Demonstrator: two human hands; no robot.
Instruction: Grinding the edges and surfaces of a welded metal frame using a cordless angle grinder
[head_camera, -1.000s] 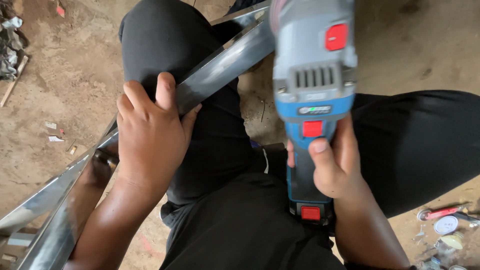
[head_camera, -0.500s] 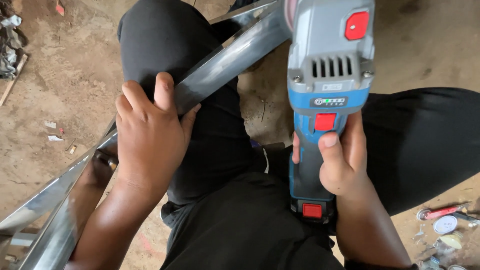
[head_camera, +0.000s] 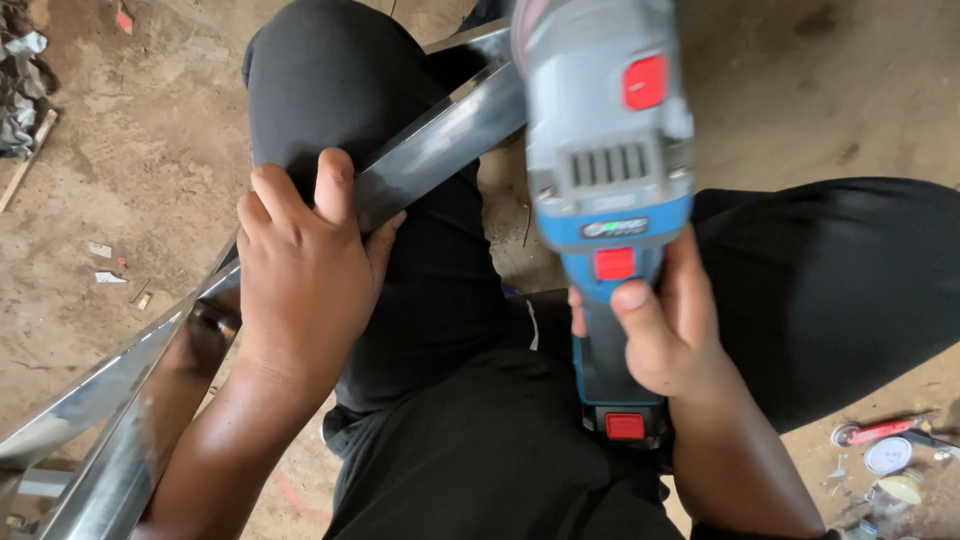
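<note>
Metal bar (head_camera: 440, 140) under left hand (head_camera: 305, 265)

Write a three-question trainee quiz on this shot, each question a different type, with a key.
1. True or false: the left hand rests on the shiny metal bar that lies across the knee.
2. The right hand grips which thing? A) a blue and grey power tool B) a hammer C) a paint brush
3. Fill in: the buttons on the power tool are coloured ____.

Key: 1 true. 2 A. 3 red.
</note>
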